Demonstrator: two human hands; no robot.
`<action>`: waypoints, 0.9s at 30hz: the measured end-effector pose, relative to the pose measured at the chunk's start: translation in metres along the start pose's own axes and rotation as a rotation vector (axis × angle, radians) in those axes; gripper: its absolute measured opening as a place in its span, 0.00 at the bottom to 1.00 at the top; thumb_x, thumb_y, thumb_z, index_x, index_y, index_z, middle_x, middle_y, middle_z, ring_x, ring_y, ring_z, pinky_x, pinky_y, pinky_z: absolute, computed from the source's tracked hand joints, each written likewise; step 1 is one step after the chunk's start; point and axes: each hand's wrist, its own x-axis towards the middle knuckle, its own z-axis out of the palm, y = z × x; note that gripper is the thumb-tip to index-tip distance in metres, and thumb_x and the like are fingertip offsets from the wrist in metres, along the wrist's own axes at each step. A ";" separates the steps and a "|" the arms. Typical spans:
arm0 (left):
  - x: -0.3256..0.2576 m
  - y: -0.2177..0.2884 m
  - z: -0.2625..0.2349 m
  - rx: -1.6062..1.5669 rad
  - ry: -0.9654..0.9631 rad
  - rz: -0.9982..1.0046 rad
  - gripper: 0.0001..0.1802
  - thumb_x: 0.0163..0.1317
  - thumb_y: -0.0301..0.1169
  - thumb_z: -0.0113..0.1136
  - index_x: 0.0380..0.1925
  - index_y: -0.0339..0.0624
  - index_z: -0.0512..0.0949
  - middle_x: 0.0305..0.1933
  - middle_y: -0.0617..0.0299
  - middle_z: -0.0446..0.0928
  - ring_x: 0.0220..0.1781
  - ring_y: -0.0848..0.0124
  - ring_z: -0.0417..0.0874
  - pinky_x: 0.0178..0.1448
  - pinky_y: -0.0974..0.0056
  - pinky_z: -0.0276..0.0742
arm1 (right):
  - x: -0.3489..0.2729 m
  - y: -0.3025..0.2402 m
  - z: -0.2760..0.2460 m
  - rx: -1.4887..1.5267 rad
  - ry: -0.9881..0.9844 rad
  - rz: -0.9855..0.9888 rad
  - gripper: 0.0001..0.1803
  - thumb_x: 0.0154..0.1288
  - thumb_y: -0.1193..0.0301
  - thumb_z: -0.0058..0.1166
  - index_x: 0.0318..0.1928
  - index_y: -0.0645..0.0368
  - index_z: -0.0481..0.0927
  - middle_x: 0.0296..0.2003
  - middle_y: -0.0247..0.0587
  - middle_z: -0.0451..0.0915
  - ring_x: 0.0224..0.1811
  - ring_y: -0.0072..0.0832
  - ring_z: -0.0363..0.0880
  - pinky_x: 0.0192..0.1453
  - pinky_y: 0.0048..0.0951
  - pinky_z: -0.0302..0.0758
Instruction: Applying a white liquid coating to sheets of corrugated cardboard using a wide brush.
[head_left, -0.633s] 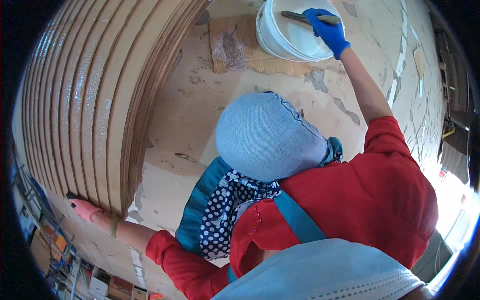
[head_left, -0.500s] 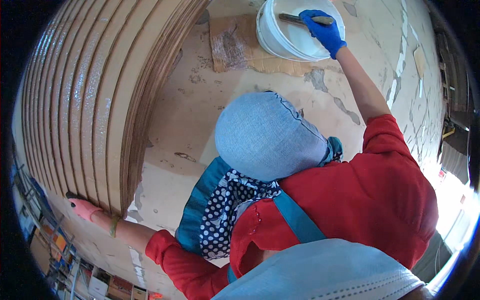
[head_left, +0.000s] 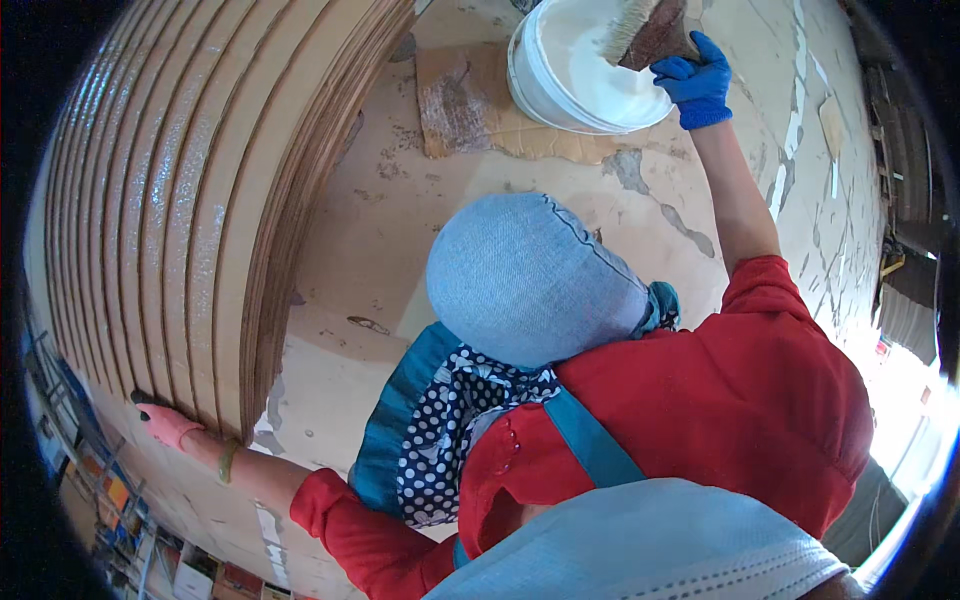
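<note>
My right hand, in a blue glove, is closed on a wide brush with pale bristles and a dark brown body. The brush is above the right side of a white bucket that holds a white liquid. On the left, brown boards lie overlapped in a fanned stack, with wet, glossy streaks along several exposed strips. My left hand, in a pink glove with dark fingertips, grips the near edge of one board; part of its fingers is hard to make out.
Flattened cardboard lies under and beside the bucket. The floor is worn, with grey patches. My knee in light blue denim is between the boards and my right arm. Shelving with assorted items shows at the lower left.
My right hand has lifted and turned the brush, so its bristles now show over the bucket's right side. The left hand stays at the board edge.
</note>
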 end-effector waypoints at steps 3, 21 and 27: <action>-0.010 0.028 0.014 -0.037 -0.056 0.037 0.37 0.63 0.59 0.42 0.48 0.34 0.77 0.50 0.41 0.77 0.52 0.48 0.77 0.57 0.51 0.70 | 0.033 -0.020 -0.051 0.346 -0.493 0.327 0.18 0.58 0.56 0.49 0.32 0.60 0.77 0.12 0.37 0.59 0.13 0.31 0.55 0.32 0.40 0.70; -0.054 0.033 0.019 -0.208 -0.058 0.117 0.35 0.62 0.54 0.47 0.45 0.27 0.77 0.49 0.39 0.77 0.51 0.47 0.78 0.56 0.52 0.70 | -0.070 -0.022 0.141 0.194 -1.417 0.435 0.29 0.66 0.47 0.39 0.55 0.55 0.72 0.41 0.45 0.80 0.42 0.33 0.81 0.44 0.21 0.78; -0.062 0.043 -0.006 -0.192 -0.001 0.123 0.38 0.60 0.58 0.46 0.47 0.28 0.76 0.50 0.39 0.77 0.54 0.47 0.76 0.59 0.53 0.68 | -0.232 0.009 0.318 -0.615 -1.077 -0.264 0.11 0.62 0.63 0.56 0.31 0.58 0.79 0.23 0.36 0.78 0.23 0.24 0.76 0.28 0.24 0.71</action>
